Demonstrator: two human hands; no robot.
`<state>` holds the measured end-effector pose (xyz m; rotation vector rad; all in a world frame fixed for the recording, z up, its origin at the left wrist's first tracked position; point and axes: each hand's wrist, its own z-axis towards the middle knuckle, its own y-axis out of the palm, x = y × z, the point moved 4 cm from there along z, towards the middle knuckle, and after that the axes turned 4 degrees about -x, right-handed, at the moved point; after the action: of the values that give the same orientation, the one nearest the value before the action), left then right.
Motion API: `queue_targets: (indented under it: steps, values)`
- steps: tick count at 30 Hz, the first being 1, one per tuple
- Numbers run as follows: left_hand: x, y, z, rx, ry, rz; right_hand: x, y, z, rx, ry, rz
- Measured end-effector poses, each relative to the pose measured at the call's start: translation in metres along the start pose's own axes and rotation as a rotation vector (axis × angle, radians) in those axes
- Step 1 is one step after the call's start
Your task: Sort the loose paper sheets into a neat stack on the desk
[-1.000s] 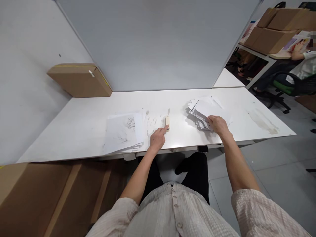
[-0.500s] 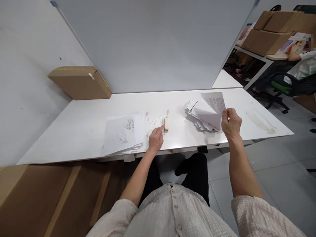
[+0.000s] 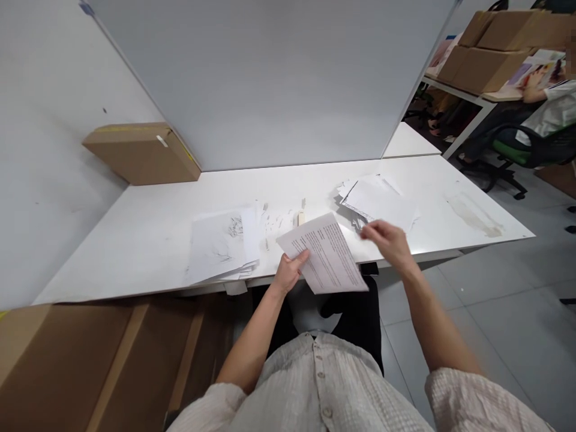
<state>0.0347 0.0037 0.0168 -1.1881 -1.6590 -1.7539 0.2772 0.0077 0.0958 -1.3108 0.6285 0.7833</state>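
Observation:
My left hand (image 3: 290,271) grips a printed sheet of paper (image 3: 324,255) by its left edge, thumb on top. The sheet is tilted over the table's front edge, its text facing up. A small cream-coloured block (image 3: 301,217) lies just behind it, partly covered by the paper; its kind is unclear. To the right, my right hand (image 3: 387,240) hovers apart from the sheet, fingers drawn together and slightly blurred, with nothing visible in them. Beyond that hand lies an untidy paper pile (image 3: 378,201). Left of my left hand rests another stack of papers (image 3: 216,243), its top sheet bearing dark scribbled marks.
The white table (image 3: 148,240) ends against an upright pale panel (image 3: 279,84). A cardboard box (image 3: 144,156) stands at the back left, and large cartons (image 3: 108,366) sit below the front left. Far right, a person sits in a green-black chair (image 3: 517,147).
The printed sheet has come off the right pile to the middle. My left hand has left the block and taken the sheet; my right hand has released it and moved left.

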Motion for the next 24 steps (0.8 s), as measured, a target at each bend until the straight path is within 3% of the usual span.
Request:
queue_targets:
  steps: [2,3,6,9,13,16,20,24]
  values:
    - [0.0,-0.01,0.005,0.033,0.004,0.03,0.027,-0.022,0.023,0.223,0.029,-0.202]
    - [0.0,-0.013,0.007,0.036,-0.002,0.045,0.04,-0.029,0.034,0.256,0.03,-0.318]
    - [0.0,-0.019,0.011,0.033,-0.012,0.071,0.074,-0.034,0.061,0.083,0.049,-0.565]
    - [0.0,-0.02,0.012,0.011,-0.031,0.09,0.088,-0.03,0.067,-0.06,0.031,-0.671]
    - [-0.002,-0.024,0.013,0.003,-0.03,0.08,0.083,-0.025,0.064,-0.095,-0.033,-0.782]
    - [-0.005,-0.027,0.015,-0.002,-0.028,0.056,0.083,-0.026,0.064,-0.113,0.039,-0.854]
    - [-0.007,-0.028,0.015,-0.007,-0.036,0.04,0.078,-0.036,0.064,0.071,0.111,-0.851]
    - [-0.006,-0.026,0.014,0.017,-0.045,0.024,0.046,-0.051,0.051,0.295,0.031,-0.795]
